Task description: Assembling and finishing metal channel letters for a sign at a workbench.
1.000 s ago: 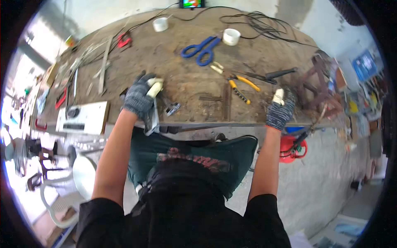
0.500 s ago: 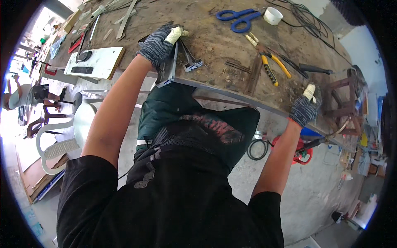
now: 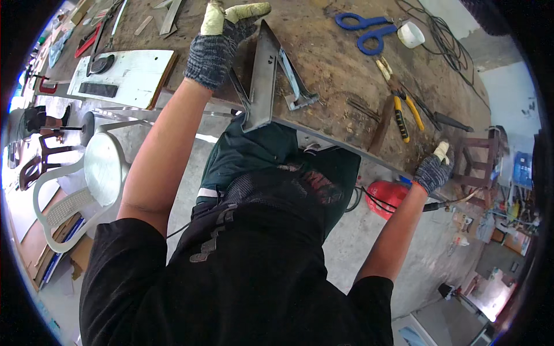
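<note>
Metal bracket [image 3: 264,91] overhangs the near edge of the table [image 3: 329,66]. Farther right along it is the right hand [image 3: 434,171], its grip impossible to tell; beside the bracket, the left hand [image 3: 214,51] has its grip apart. Beyond lie yellow-handled pliers [image 3: 398,105], then blue-handled scissors [image 3: 376,22].

1 pair blue scissors [image 3: 376,22] just beside white cylinder [image 3: 411,36]. Black cable [image 3: 445,43] loosely coiled nearby. On floor: pale armchair [image 3: 104,167] left, red rounded object [image 3: 384,198] right.

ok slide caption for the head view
At a worn workbench, a gloved left hand beside a grey metal piece, a gloved right hand near a brown stand.
</note>
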